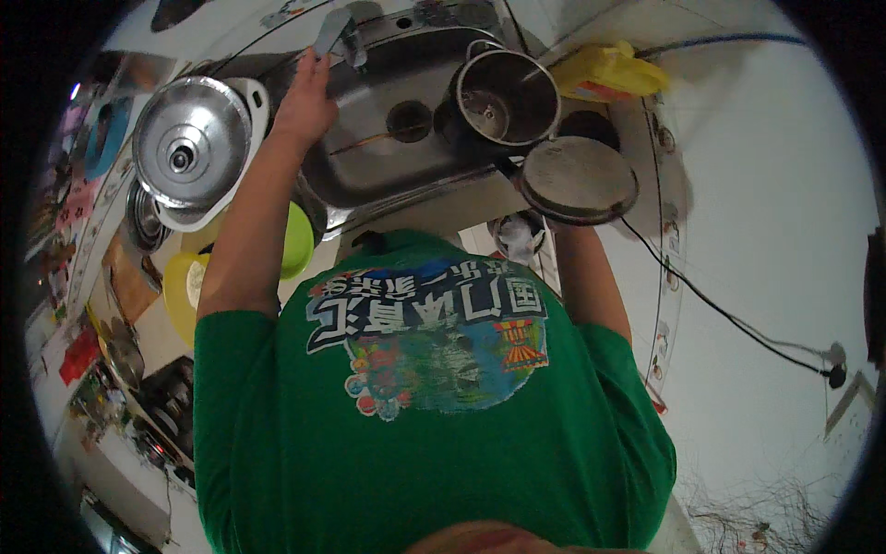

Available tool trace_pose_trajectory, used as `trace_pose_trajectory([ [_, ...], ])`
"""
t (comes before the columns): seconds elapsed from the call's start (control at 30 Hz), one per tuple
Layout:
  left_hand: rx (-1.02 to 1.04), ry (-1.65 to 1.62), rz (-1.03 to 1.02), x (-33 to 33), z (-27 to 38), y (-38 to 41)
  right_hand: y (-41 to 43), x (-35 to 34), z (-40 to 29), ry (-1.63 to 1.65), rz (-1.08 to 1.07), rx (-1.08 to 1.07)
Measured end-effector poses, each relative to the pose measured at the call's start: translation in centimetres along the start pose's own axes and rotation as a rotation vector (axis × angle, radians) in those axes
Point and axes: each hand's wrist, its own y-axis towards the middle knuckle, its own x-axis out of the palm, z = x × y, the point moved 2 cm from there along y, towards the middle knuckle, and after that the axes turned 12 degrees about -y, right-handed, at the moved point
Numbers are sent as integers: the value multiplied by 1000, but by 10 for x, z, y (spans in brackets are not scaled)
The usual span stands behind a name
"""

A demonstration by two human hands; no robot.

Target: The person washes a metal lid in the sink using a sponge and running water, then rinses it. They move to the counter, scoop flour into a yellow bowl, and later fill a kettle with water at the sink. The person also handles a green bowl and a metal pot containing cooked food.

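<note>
My left hand reaches over the left part of the stainless steel sink, fingers stretched out, their tips at the grey faucet. It grips nothing that I can see. My right forearm ends beneath a round, flat metal pan or lid; the right hand is hidden, so its hold cannot be told. Beside that disc, at the sink's right end, stands a deep metal pot with some wet residue at its bottom. A thin brown stick lies across the basin towards the drain.
Left of the sink, a domed metal lid rests on a white basin. Near my left arm are a green bowl and a yellow one. A yellow plastic bag lies behind the pot. A black cord runs right.
</note>
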Motion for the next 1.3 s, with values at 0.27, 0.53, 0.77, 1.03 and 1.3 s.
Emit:
trace_pose_trajectory([
  [0.27,-48,-283,-204,19,24,-85,-80,-82,-14,415,284,17],
  [0.53,31,-292,-257,49,12,-138,-95,-127,-10,290,402,142],
  [0.77,-23,-309,-292,40,27,-132,-80,-143,15,356,492,281],
  [1.03,-2,-256,-277,51,10,-136,-63,-154,14,338,346,335],
  [1.3,-12,-285,-375,69,4,-138,-67,-174,21,507,124,101],
])
